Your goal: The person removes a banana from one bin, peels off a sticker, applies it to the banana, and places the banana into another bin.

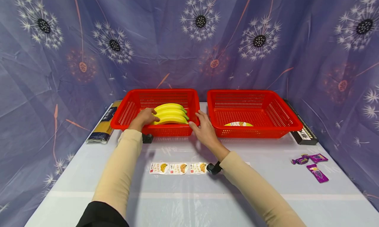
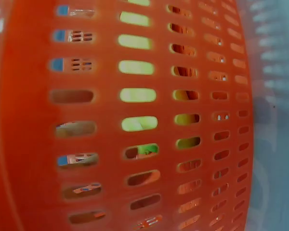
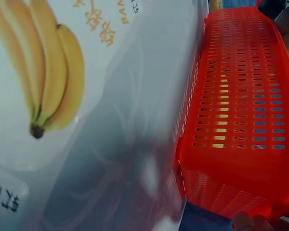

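Note:
Inside the left red basket (image 1: 165,131) lie three yellow bananas (image 1: 171,112), side by side with their green stems to the right. My left hand (image 1: 144,117) reaches over the front rim, its fingertips at the left ends of the bananas; whether they pinch one cannot be told. At the basket's right front corner is my right hand (image 1: 204,128), fingers extended and thumb apart, with nothing held. Through the slots of the basket wall (image 2: 106,110), the left wrist view shows yellow fruit. Below my right wrist runs a strip of banana stickers (image 1: 180,168), large in the right wrist view.
A second red basket (image 1: 237,109) stands at right, holding a banana with a sticker (image 1: 239,124). Purple-wrapped candies (image 1: 317,173) lie on the right of the table. A pasta-like packet (image 1: 103,125) is beside the left basket, a black box (image 1: 305,136) beside the right one.

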A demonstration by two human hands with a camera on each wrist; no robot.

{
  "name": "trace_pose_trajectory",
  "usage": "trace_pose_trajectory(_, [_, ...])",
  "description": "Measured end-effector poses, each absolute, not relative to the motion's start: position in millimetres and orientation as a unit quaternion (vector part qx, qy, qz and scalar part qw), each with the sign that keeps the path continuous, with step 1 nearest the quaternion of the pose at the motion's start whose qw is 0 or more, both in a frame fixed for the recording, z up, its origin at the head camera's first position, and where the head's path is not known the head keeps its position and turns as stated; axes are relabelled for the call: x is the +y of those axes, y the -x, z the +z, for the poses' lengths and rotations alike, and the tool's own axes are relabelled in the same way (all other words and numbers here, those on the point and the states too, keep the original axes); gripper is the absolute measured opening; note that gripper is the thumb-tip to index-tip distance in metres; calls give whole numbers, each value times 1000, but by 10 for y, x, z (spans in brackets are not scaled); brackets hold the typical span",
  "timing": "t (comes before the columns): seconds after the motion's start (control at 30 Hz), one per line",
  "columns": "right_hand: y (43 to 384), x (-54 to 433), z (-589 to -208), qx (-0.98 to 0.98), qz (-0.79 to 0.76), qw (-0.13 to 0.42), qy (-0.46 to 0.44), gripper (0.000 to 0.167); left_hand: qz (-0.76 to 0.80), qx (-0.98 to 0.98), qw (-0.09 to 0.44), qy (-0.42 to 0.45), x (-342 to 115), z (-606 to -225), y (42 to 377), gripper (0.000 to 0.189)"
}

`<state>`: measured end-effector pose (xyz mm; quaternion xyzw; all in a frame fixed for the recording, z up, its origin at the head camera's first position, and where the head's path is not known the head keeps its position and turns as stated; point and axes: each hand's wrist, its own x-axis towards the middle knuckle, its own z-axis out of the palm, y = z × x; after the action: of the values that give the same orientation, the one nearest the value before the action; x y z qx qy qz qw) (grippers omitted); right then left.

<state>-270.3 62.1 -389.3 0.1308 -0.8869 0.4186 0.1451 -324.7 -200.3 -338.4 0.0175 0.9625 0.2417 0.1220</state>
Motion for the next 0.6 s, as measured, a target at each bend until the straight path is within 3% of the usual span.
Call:
trace_pose_trajectory(0.17, [2697, 620, -3887, -892, 408, 143, -130, 59, 194, 966, 165, -45, -1988, -3408, 3306, 54])
trace_pose_trajectory(0.3, [2695, 619, -3885, -895, 403, 143, -130, 58, 174, 964, 192, -57, -2074, -3616, 3543, 54])
trace_pose_trajectory(0.47, [2700, 620, -3877, -897, 398, 141, -129, 58, 167, 972, 141, -92, -2361, -4260, 4175, 53])
trace_pose_trajectory(0.53, [2702, 622, -3874, -898, 398, 139, -128, 58, 167, 972, 139, -89, -2361, -4291, 4241, 54])
trace_pose_trajectory(0.6, [2705, 625, -3873, -898, 398, 139, -128, 59, 176, 969, 148, -84, -2277, -4090, 4070, 56])
